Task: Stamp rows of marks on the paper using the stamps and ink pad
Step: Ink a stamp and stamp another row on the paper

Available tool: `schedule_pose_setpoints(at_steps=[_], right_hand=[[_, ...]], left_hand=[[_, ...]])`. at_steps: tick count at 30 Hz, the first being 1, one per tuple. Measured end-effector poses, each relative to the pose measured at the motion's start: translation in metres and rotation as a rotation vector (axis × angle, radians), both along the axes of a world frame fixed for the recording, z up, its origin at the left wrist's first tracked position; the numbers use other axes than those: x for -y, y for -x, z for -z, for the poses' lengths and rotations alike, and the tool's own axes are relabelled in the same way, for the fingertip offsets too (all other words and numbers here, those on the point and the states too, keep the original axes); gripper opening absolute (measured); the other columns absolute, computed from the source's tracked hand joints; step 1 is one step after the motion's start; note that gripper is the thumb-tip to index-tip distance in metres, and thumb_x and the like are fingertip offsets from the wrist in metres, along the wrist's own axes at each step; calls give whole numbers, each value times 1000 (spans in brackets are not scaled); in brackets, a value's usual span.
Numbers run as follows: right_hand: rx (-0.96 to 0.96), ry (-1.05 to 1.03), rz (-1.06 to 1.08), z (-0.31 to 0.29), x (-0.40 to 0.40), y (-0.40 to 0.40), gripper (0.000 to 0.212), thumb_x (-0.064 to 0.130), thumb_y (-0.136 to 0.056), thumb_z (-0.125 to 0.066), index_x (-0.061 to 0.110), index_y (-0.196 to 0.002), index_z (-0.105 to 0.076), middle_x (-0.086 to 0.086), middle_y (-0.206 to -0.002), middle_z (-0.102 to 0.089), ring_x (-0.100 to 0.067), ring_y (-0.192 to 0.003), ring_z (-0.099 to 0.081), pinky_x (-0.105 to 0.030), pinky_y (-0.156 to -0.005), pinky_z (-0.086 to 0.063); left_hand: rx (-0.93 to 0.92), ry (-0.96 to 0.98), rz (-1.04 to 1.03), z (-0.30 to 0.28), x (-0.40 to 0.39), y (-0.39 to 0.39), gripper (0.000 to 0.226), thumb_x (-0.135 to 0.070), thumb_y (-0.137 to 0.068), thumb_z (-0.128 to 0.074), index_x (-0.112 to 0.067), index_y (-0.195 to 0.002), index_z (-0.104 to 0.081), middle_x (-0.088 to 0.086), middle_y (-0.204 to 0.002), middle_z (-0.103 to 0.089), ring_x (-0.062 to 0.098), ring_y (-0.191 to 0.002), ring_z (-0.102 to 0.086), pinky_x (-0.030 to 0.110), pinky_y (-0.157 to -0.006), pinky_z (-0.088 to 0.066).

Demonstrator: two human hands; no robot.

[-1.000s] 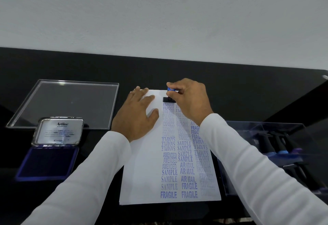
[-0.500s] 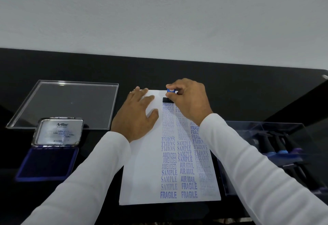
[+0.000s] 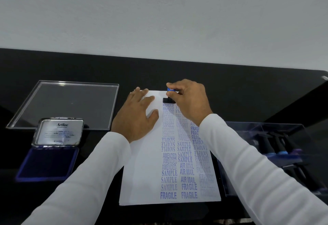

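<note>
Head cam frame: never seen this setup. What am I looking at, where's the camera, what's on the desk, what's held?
There is no robot. A person wears one wide-angle camera on the head, looking forward and down at their own hands. The left hand lies flat on a white paper, steadying it. The right hand pinches a small blue-topped stamp standing on the paper's far end, above columns of blue marks such as FRAGILE and SAMPLE. On the black desk, at left, an open ink pad and a clear tray; at right, a clear box holding more stamps.

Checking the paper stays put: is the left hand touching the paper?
Touching: the head view shows the left hand lying flat on the paper.
</note>
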State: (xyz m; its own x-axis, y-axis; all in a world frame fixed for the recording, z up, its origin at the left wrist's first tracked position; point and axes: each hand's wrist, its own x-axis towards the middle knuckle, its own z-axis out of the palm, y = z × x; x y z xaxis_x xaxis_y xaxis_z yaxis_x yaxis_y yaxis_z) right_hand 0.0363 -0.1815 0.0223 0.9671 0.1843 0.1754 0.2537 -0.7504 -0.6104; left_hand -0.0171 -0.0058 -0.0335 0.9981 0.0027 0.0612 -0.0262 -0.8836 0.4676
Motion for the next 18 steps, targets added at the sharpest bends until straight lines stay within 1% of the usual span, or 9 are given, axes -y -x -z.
schedule_pose_setpoints(at_steps=[3,6,10,13,16,18], right_hand=[[7,2,1,2,0,0,31,29,-91,-70,23,-120,-71,5,-119,-69,-1,-90,-54,0,-79,-32],[11,-8,-1,2,0,0,28,29,-90,-71,22,-117,-73,5,-117,-69,-2,-89,-56,-3,-80,-36],[9,-5,-12,4,0,0,21,30,-88,-73,23,-108,-74,6,-110,-69,-5,-82,-59,0,-74,-36],[13,-7,-19,5,0,0,17,29,-87,-75,24,-104,-74,7,-105,-69,-5,-79,-60,-1,-73,-38],[11,-4,-18,4,-1,0,18,28,-87,-74,23,-104,-74,7,-106,-68,-5,-80,-59,-2,-73,-37],[14,-3,-9,4,0,0,21,29,-89,-73,23,-108,-74,7,-109,-68,-5,-83,-58,-2,-75,-36]], left_hand=[[-2,5,0,-1,0,0,59,-55,-97,-49,-30,-150,-41,-7,-164,-24,20,-154,-13,45,-120,-24],[-6,2,-4,-1,1,0,59,-56,-97,-48,-31,-150,-40,-8,-165,-24,20,-154,-13,45,-120,-24],[0,-1,-5,0,1,0,60,-57,-97,-49,-31,-150,-41,-7,-164,-25,21,-154,-14,45,-120,-24],[-4,-6,-5,0,0,0,59,-57,-97,-48,-31,-150,-40,-8,-165,-24,20,-154,-13,44,-120,-24],[-2,-4,-6,-1,1,0,59,-56,-98,-48,-31,-150,-41,-8,-164,-24,19,-154,-12,44,-120,-23],[-4,-6,-4,-1,1,0,59,-57,-97,-47,-31,-150,-41,-8,-165,-24,19,-154,-12,44,-120,-23]])
